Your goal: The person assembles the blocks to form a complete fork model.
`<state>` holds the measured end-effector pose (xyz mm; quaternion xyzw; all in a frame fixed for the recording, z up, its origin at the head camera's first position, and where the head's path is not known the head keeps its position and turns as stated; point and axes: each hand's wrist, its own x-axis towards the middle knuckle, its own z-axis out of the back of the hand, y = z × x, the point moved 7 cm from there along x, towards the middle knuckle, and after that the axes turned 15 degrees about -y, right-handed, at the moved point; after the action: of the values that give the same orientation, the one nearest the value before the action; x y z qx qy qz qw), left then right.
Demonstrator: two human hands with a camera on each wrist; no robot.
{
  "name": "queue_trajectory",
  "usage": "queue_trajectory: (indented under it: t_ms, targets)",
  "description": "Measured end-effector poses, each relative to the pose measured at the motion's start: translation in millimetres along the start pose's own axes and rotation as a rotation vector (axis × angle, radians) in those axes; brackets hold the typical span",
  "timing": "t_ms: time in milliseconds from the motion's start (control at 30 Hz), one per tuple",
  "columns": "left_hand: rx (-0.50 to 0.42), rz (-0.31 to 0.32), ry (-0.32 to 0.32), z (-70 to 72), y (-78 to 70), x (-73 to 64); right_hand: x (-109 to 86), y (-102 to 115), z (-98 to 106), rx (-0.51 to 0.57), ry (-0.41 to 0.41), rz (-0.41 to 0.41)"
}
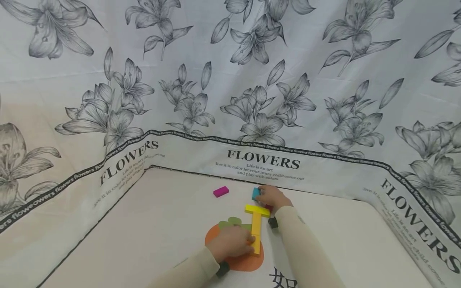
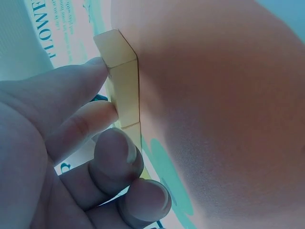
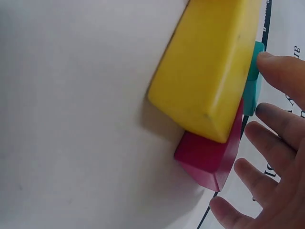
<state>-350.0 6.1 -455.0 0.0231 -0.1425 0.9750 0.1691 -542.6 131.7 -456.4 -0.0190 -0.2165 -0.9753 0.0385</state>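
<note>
Yellow blocks laid out as a T on the white tabletop (image 1: 155, 224): far crossbar (image 1: 257, 211), then the far stem block (image 1: 256, 224) and near stem block (image 1: 256, 247) end to end below it, partly over a printed orange fruit (image 1: 245, 264).

Hands: left hand (image 1: 230, 242) at the near stem block, fingertips against its left side; cannot tell whether it grips or only touches. Right hand (image 1: 274, 199), far and right, pinches the blue block (image 1: 255, 194) just beyond the crossbar.

Left magenta block (image 1: 221, 191) lies apart, far side, left of the blue one; head view only.

Head view gives just a sliver of a second magenta piece beneath the right hand. Right wrist view shows it plainly: right magenta block (image 3: 205, 157) close by the crossbar's right end, contact uncertain. Left wrist view adds the near stem block's end face, washed pale there.

Flower-printed curtain (image 1: 266, 100) behind.
</note>
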Motion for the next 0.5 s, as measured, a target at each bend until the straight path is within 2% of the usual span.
queue_trajectory:
  t_ms: [300,500]
  targets:
    - [0.054,0.001,0.007,2.7,-2.4,-3.0,2.1,-1.9,-1.6,0.01,-0.006,-0.003]
    - [0.05,-0.008,0.0,7.3,-4.7,-5.9,1.8,-1.0,-2.2,0.02,-0.016,-0.01]
